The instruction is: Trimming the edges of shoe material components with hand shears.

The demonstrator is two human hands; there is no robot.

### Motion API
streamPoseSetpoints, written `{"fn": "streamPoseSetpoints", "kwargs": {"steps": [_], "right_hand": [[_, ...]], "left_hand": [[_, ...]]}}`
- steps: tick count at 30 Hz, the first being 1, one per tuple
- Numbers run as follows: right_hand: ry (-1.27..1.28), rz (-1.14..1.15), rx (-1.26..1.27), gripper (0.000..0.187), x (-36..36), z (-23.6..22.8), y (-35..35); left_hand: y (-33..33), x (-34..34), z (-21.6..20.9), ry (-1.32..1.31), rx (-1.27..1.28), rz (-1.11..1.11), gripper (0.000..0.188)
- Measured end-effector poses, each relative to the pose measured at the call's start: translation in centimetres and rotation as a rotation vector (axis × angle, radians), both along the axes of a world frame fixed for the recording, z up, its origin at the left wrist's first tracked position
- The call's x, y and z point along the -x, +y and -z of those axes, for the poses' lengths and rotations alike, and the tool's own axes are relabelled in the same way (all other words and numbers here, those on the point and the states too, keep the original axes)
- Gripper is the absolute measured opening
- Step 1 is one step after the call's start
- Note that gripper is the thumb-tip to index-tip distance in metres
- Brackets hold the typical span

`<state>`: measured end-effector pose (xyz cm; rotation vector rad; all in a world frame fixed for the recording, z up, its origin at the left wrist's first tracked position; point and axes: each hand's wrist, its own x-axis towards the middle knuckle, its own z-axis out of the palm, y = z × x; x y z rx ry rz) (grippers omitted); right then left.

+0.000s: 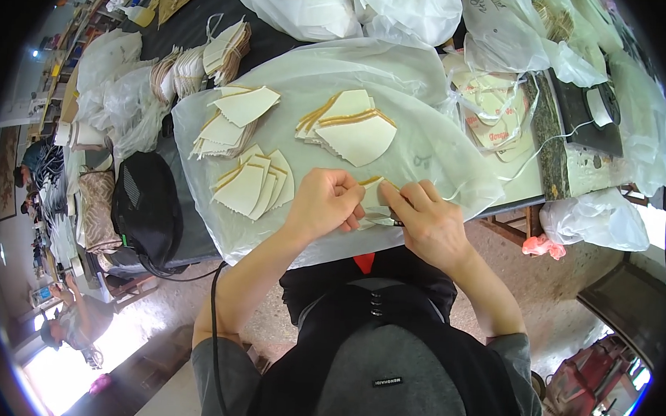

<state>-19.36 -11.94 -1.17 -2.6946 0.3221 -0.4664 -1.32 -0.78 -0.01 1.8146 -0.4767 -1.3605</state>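
My left hand (324,202) is closed, thumb and fingers pinched together at the near edge of a translucent plastic sheet (427,86); what it pinches is hidden. Close beside it, my right hand (430,221) is closed round small metal snips (379,217), their blades pointing left. Between the hands lies a cream fabric piece (374,189) with a yellow edge, partly covered by the fingers. Similar cut pieces lie on the sheet in overlapping stacks: a left stack (248,106), a nearer left stack (251,182) and a middle stack (358,137).
Tied bundles of pieces (227,51) and a black bag (147,207) are at the left. White plastic bags (408,14) line the far side. A white spool (597,106) with a cord stands at the right. A person (79,319) is at far left.
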Motion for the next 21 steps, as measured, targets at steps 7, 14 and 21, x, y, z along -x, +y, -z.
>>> {"fn": "streamPoseSetpoints", "kwargs": {"steps": [7, 14, 21], "right_hand": [[0.171, 0.000, 0.041, 0.052, -0.9, -0.7, 0.1], [0.169, -0.005, -0.029, 0.053, -0.6, -0.7, -0.6], [0.053, -0.023, -0.079, 0.058, 0.0, -0.8, -0.9]], "left_hand": [[0.1, 0.0, 0.2, 0.007, 0.014, -0.005, 0.019], [0.1, 0.1, -0.1, -0.013, 0.023, -0.005, 0.020], [-0.1, 0.0, -0.4, -0.008, -0.013, 0.003, 0.019]]}}
